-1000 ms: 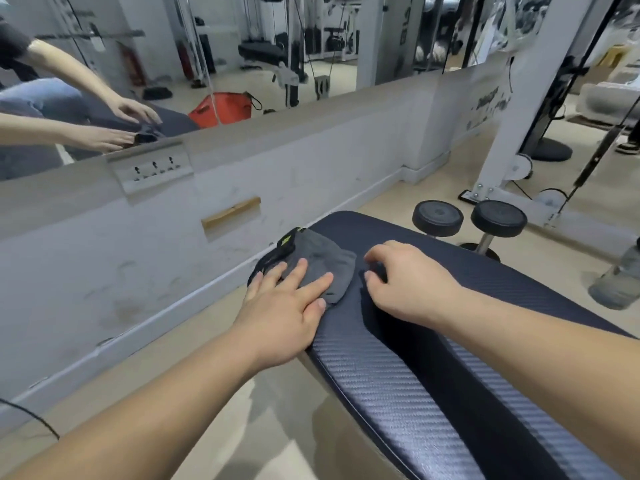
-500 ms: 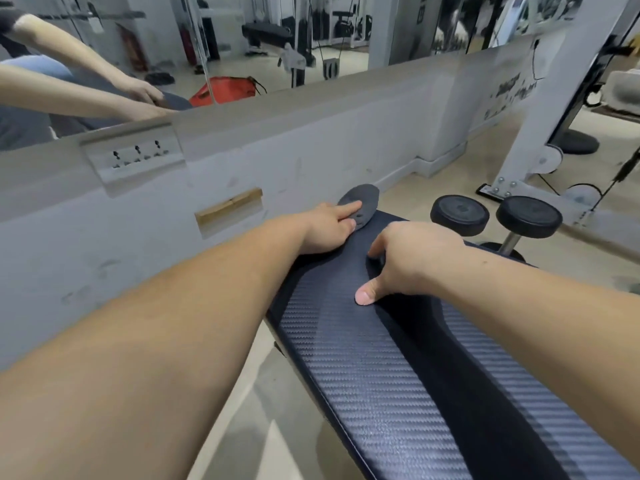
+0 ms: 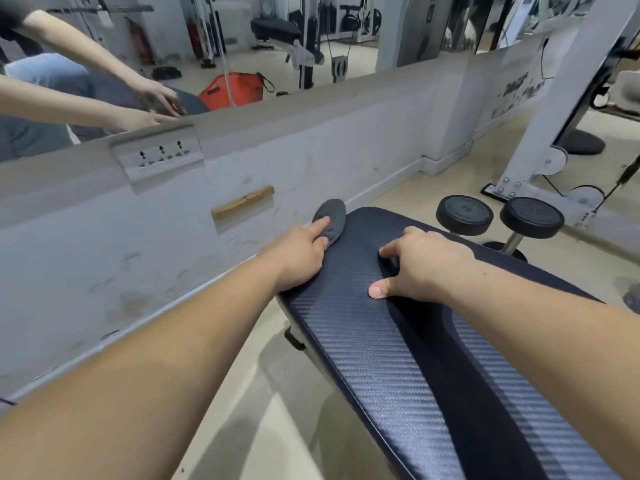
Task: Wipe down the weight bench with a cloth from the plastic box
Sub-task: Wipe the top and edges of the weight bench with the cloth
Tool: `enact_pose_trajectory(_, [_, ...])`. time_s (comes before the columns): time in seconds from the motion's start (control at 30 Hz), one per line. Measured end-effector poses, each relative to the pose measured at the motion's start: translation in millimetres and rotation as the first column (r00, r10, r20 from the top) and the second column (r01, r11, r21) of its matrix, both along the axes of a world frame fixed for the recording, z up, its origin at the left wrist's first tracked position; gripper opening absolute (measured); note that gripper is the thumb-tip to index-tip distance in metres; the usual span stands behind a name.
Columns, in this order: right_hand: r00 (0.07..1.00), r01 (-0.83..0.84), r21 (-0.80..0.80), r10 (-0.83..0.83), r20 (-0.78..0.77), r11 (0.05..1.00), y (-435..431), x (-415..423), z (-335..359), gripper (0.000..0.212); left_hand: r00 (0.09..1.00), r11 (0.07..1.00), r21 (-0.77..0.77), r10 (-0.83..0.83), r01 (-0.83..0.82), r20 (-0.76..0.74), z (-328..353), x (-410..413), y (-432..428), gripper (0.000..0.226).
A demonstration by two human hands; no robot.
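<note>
At frame centre the left hand (image 3: 301, 252) lies flat on the grey cloth (image 3: 334, 213), index finger straight, pressing it to the far left edge of the weight bench (image 3: 398, 358); part of the cloth is hidden under the fingers. Right of centre the right hand (image 3: 426, 268) braces on the pad, thumb splayed, fingers arched, gripping nothing; most fingertips are hidden behind the knuckles; the bench's near end is cut off at lower right.

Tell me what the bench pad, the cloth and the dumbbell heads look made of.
The bench pad: likely vinyl or faux leather, dark blue, with a woven carbon-fibre-style emboss and slight sheen. The cloth: soft grey fabric, matte, perhaps microfibre. The dumbbell heads: matte black, probably rubber-coated.
</note>
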State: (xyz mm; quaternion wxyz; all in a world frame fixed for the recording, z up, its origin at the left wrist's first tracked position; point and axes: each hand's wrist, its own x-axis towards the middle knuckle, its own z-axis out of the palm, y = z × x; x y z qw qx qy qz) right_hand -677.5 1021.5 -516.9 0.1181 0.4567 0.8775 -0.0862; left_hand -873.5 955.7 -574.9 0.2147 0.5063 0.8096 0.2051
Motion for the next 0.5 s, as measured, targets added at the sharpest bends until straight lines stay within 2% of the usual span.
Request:
enact_pose_trajectory(0.13, [0.994, 0.019, 0.028, -0.016, -0.105, 0.999, -12, 8, -6, 0.062, 0.988, 0.993, 0.003, 0.122, -0.122, -0.090, 4, 13, -47, 0.050])
enact_pose_trajectory(0.2, [0.980, -0.007, 0.102, 0.027, -0.197, 0.995, -26, 18, -9, 0.056, 0.973, 0.981, 0.013, 0.192, -0.192, -0.128, 3, 23, -66, 0.049])
enact_pose_trajectory(0.33, [0.931, -0.058, 0.253, 0.144, -0.335, 0.966, -62, 45, -8, 0.038, 0.930, 0.931, 0.020, 0.366, -0.365, -0.042, 5, 58, -93, 0.046])
enact_pose_trajectory(0.43, [0.885, 0.000, 0.187, 0.087, -0.458, 0.982, -83, 69, 0, 0.031, 0.916, 0.916, -0.020, 0.401, -0.401, 0.010, 15, 90, -103, 0.038])
enact_pose_trajectory(0.5, [0.869, 0.025, 0.095, 0.025, -0.493, 0.995, -96, 91, 7, 0.026, 0.896, 0.903, -0.034, 0.430, -0.429, 0.111, 19, 114, -110, 0.024])
